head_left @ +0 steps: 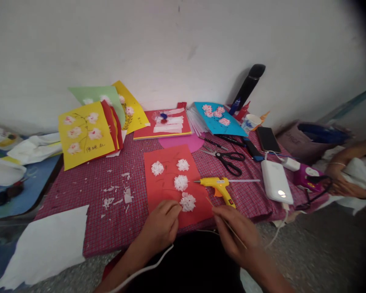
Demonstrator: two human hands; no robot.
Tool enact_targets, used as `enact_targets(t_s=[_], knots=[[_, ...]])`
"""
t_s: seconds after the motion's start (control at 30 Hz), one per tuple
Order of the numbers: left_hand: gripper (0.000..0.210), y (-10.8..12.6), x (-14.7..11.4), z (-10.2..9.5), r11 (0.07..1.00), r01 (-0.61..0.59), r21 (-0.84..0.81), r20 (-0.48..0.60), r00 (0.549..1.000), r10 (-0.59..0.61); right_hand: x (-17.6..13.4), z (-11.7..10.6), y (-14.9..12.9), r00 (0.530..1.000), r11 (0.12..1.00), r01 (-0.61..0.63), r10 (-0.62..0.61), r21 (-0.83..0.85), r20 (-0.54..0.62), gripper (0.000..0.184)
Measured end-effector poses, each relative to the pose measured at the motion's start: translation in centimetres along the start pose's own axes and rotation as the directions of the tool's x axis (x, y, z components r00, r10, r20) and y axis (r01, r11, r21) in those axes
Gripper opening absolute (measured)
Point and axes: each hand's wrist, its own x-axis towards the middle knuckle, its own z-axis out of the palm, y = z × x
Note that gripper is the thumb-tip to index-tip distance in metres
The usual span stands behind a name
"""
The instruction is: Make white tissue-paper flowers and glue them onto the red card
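Observation:
My left hand point(165, 221) is closed over the lower left part of a red card point(154, 195), its fingertips close to the lowest white paper flower point(188, 202). Whatever it may pinch is hidden. Several such crinkled flowers sit on the card, among faint drawn lines. My right hand point(239, 234) grips a thin wooden stick point(232, 230) just beyond the card's lower right corner, the tip pointing up and left. Above that hand lies a yellow hot glue gun point(216, 184) with its nozzle over the card edge and a glue stick in its back.
Scissors point(228, 158), a white power bank point(276, 181) and a phone point(267, 139) lie to the right. Finished flower cards point(87, 136) lean at the back left. Paper scraps point(126, 195) and white paper point(53, 244) are on the left. Another person's arm point(350, 167) is at far right.

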Motion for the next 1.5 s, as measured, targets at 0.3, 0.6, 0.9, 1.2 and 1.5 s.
enact_targets(t_s=[0.3,0.6,0.9,1.2,1.5], knots=[[0.029,0.4,0.0,-0.2,1.000,0.009,-0.012,0.063,0.998,-0.009,-1.1,1.2,-0.9,0.999,1.000,0.000,-0.001,0.026,0.042,0.035],[0.024,0.2,-0.2,-0.1,1.000,0.004,-0.010,0.061,0.998,-0.004,-1.4,1.6,-2.0,0.997,0.993,0.036,-0.043,0.113,0.061,0.034],[0.025,0.6,-2.1,-1.5,0.998,-0.004,0.069,-0.057,0.998,0.008,-2.3,2.3,-1.5,0.994,0.997,0.046,-0.052,0.069,0.093,0.030],[0.014,-5.9,-6.1,-6.9,0.857,0.447,0.255,-0.374,0.863,-0.339,-2.2,2.1,-0.8,0.996,0.999,0.047,-0.047,0.005,0.070,0.030],[0.015,-8.7,-5.6,-8.9,0.756,0.573,0.317,-0.333,0.813,-0.477,-0.5,1.5,-1.4,0.991,0.992,0.125,-0.124,-0.030,0.044,0.030]])
